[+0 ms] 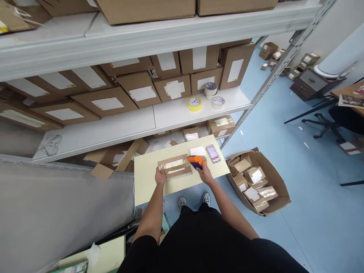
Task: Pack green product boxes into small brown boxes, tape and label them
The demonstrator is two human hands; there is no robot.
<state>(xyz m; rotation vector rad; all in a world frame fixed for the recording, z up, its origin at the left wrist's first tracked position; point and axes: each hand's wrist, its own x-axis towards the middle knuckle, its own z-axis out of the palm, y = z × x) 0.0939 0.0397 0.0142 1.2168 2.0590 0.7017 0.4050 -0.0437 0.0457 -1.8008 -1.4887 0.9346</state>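
A small cardboard box (178, 173) with shiny tape and a white label along its top lies on a pale yellow board (148, 189). My left hand (160, 176) grips the box at its left end. In my right hand (204, 175) is an orange and dark purple tape dispenser (198, 160), held against or close to the box's right end. Behind the dispenser lies a white paper (196, 151), and to its right a blurred-out flat item (213, 153).
Tape rolls, one yellow (194, 104) and a few white (218, 102), sit on the shelf (136, 120) ahead, before rows of labelled boxes. A large open carton (280, 191) holding several small boxes stands on the floor at right. A metal upright (280, 70) rises beyond.
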